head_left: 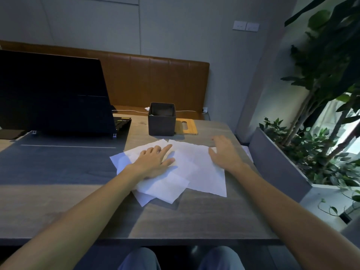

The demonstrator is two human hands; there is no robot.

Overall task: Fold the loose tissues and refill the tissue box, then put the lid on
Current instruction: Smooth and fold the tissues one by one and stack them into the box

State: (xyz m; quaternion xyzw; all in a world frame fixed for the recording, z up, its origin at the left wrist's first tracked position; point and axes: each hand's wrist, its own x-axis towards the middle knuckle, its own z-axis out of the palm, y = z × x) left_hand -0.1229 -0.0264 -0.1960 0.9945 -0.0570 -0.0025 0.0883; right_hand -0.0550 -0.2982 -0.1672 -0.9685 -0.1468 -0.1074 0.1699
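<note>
Tissues (200, 172) overlap, partly hidden beneath the left hand (153, 159)

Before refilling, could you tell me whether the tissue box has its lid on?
Off: the box is open on top; the lid lies flat beside it.

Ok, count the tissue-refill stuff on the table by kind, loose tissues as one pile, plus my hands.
Tissue pile: 1
Tissue box: 1
Wooden lid: 1
Hands: 2 (left hand, right hand)
Total: 5
</note>
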